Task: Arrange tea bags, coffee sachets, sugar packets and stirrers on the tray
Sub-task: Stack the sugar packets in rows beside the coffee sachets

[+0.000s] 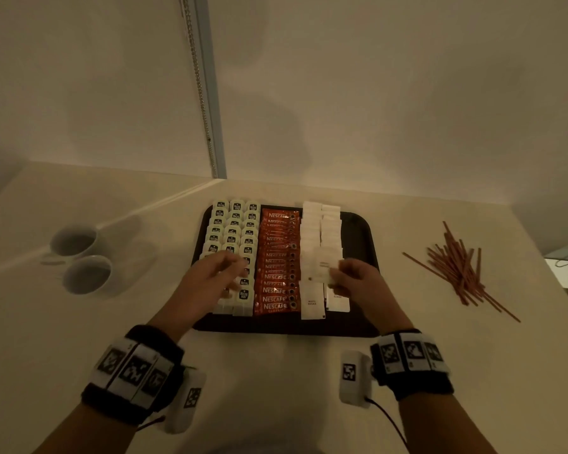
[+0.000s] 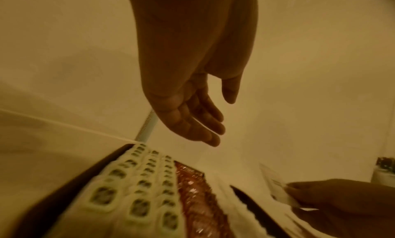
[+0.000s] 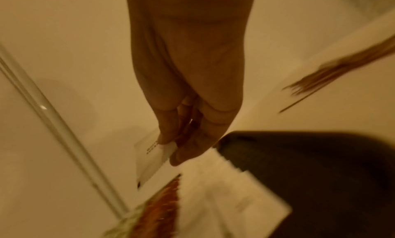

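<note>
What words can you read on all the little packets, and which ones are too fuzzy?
"NESCAFE": on the red coffee sachets in the tray's middle row.
"SUGAR", small and faint: on the white sugar packets nearest the person.
Dark labels on the tea bags: too small to read.
Print on the packet pinched by the right hand: blurred.
Wristband squares: patterns, not words.

Dark tray point(image 1: 361, 231): white tea bags point(image 1: 232, 231) with dark labels at left, orange-red Nescafé sachets point(image 1: 277, 267) in the middle, white sugar packets point(image 1: 320, 231) at right; reddish-brown stirrers point(image 1: 456, 267) far right.
</note>
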The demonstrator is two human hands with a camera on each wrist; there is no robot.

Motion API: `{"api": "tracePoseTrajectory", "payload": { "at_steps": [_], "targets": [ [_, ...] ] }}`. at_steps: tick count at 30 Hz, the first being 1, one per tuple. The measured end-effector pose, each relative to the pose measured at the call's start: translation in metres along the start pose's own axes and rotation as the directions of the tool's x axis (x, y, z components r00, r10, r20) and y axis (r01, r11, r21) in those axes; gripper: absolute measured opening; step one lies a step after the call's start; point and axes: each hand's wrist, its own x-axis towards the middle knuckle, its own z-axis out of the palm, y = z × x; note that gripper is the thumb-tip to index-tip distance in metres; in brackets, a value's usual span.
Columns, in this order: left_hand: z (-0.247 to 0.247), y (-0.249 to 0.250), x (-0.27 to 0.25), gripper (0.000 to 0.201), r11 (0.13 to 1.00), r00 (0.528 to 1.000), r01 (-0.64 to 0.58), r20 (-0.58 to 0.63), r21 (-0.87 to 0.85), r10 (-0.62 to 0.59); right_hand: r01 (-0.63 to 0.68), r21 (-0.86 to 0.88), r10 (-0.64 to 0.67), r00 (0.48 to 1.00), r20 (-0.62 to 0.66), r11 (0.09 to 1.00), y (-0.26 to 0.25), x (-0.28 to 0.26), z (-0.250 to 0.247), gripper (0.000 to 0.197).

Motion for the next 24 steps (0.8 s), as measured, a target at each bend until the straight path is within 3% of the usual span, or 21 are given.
{"api": "tracePoseTrajectory", "payload": {
  "at_steps": [3,5,8,13,20,24],
  "targets": [
    [-0.022,-0.031,-0.024,0.014,0.994,0.994,0.095,0.052,0.062,-0.098,-0.126,-0.407,0.080,0.988,-0.129,0.905,0.039,0.008,-0.032,0.017],
    [-0.034,-0.053,-0.038,0.015,0.982,0.985,0.167,0.028,0.085,-0.170,-0.198,-0.535,0.144,0.980,-0.140,0.821,0.060,0.011,-0.039,0.024],
    [-0.050,-0.084,-0.055,0.015,0.961,0.965,0.261,-0.032,0.094,-0.259,-0.225,-0.510,0.202,0.974,-0.101,0.830,0.077,0.010,-0.032,0.024],
    [-0.070,-0.111,-0.077,0.015,0.920,0.915,0.392,-0.115,0.014,-0.388,-0.210,-0.503,0.152,0.976,-0.156,0.838,0.084,0.013,-0.021,0.023],
    [-0.084,-0.123,-0.087,0.017,0.890,0.880,0.456,-0.151,-0.003,-0.451,-0.202,-0.531,0.098,0.971,-0.216,0.823,0.089,0.018,-0.018,0.023],
    [-0.086,-0.125,-0.088,0.016,0.886,0.877,0.463,-0.149,0.003,-0.458,-0.198,-0.485,0.083,0.965,-0.249,0.851,0.091,0.019,-0.012,0.043]
  ]
}}
